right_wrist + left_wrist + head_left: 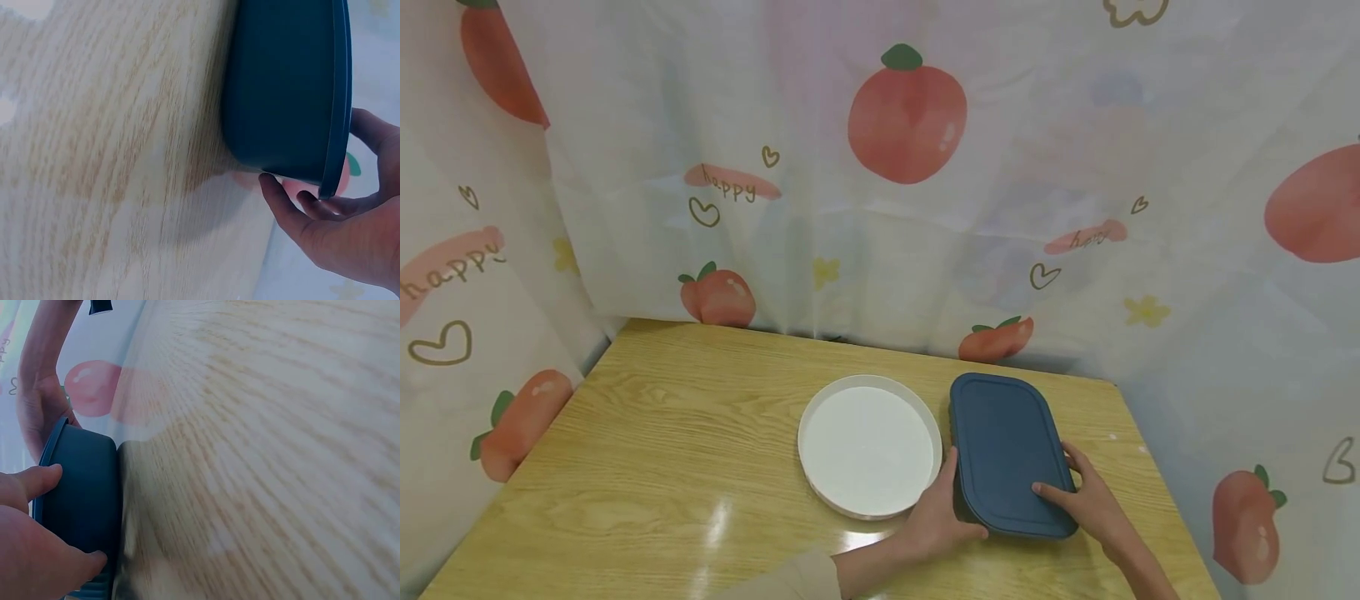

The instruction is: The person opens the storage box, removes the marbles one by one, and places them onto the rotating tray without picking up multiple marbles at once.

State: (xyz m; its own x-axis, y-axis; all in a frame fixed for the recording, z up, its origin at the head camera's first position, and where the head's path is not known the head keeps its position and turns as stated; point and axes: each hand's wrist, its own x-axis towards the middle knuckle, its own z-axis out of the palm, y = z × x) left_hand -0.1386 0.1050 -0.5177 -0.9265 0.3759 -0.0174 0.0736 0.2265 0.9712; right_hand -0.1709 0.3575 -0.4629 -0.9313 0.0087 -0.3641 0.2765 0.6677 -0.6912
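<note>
A rectangular dark blue lidded container (pixel 1011 454) lies on the table, its long side running away from me. My left hand (pixel 931 521) holds its near left corner, fingers along the left side and thumb at the front edge. On the right side, my right hand (pixel 1093 504) grips the container with the thumb over the lid. The right wrist view shows fingers of the right hand (pixel 350 240) against the container's side wall (pixel 281 94), below the lid rim. In the left wrist view, two digits of the left hand (pixel 37 544) touch the container's wall (pixel 84 494).
Just left of the container sits a round white tray (pixel 868 450) with a low rim, close to my left hand. Both stand on a wood-grain table (pixel 662 450). A white curtain (pixel 820 225) printed with peaches hangs along the table's back and sides.
</note>
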